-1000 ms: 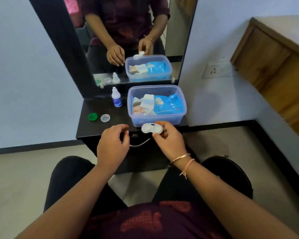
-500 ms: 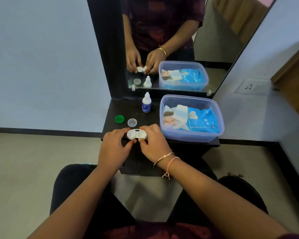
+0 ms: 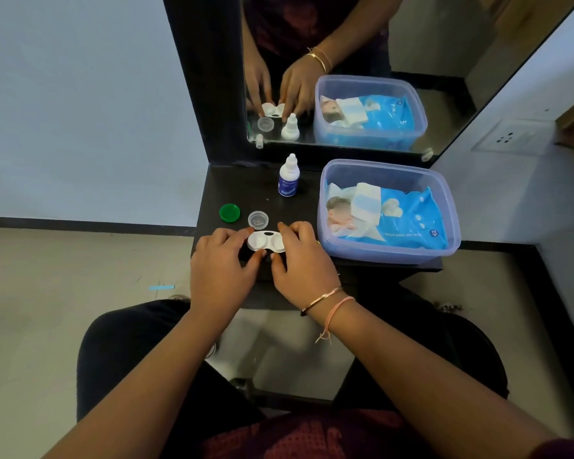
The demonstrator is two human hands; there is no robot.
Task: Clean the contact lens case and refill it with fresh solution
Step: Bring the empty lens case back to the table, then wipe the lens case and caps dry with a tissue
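A white two-well contact lens case [image 3: 265, 241] with both wells uncapped rests near the front edge of the black shelf [image 3: 219, 190]. My left hand [image 3: 221, 265] grips its left end and my right hand [image 3: 300, 260] its right end. Just behind the case lie a green cap [image 3: 229, 213] and a clear cap [image 3: 258, 220]. A small white solution bottle with a blue label [image 3: 289, 176] stands upright at the back, its cap on.
A clear plastic box [image 3: 451, 210] holding a blue pack of wipes [image 3: 408, 220] fills the shelf's right side. A mirror [image 3: 444, 61] stands behind, reflecting the hands and objects. My knees sit below the shelf, and a wall socket [image 3: 507, 137] is on the right wall.
The case has come from my right hand alone, held in front of the box, down and left onto the shelf. My left hand has closed on its other end. The view has shifted.
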